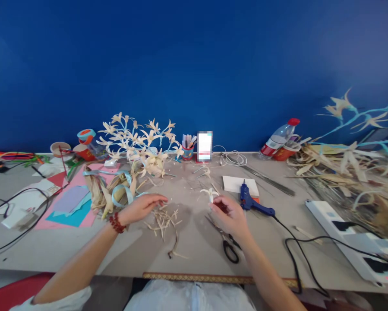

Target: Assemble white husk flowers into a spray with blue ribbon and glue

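Observation:
My right hand (228, 212) pinches a small cream flower (209, 194) that looks made of dried corn husk, its petals spread and facing up. Left of it, my left hand (145, 206) hovers with fingers stretched out and holds nothing I can see. Under its fingertips lies a small pile of husk strips (163, 222). A pair of scissors (228, 244) with black handles rests below my right hand. Just right of that hand, a blue glue gun (253, 201) lies partly on a white box (231, 184). Another husk flower (207, 172) lies farther back.
A bunch of husk flowers (148, 140) stands back left, near a roll of light-blue ribbon (121, 194) and coloured paper (74, 211). Right are a power strip (349, 246), black cables, wires (271, 181) and heaped husks (329, 160). A bottle (278, 140) and a phone (204, 146) stand along the wall.

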{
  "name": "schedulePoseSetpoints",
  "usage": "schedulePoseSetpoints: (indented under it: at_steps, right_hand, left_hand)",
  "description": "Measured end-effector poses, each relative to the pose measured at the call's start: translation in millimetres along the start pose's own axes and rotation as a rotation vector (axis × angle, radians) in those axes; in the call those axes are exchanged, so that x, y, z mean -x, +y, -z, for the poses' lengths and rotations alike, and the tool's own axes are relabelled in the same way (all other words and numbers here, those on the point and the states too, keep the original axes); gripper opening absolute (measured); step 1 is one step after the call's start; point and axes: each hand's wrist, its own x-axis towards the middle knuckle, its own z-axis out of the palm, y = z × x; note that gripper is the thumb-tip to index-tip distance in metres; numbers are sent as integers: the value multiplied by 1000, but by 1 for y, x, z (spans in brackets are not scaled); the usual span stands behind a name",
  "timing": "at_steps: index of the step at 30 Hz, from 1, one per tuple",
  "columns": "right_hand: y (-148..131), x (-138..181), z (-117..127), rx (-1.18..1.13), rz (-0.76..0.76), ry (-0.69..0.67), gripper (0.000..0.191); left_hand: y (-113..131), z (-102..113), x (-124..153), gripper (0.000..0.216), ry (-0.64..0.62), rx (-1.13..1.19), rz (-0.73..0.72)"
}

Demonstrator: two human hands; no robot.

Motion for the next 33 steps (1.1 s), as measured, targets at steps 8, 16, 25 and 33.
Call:
schedulePoseSetpoints:
  at_steps: [8, 16, 25, 33]
  right_hand:
    - [-4, 0, -6, -31, -26, -23, 18]
    - [-2, 2, -5, -13, -13, -7, 19]
    - [-6, 2, -6, -25, -5, -4, 19]
    - [-10, 6, -5, -34, -5, -11, 23]
  left_hand:
    - [10, -9, 13, 30, 288, -20, 79]
    - [66, -84, 24, 56, -93, -400, -212]
    - [41, -64, 21, 62, 93, -522, 25]
    - [27, -82, 28, 57, 113, -602, 182]
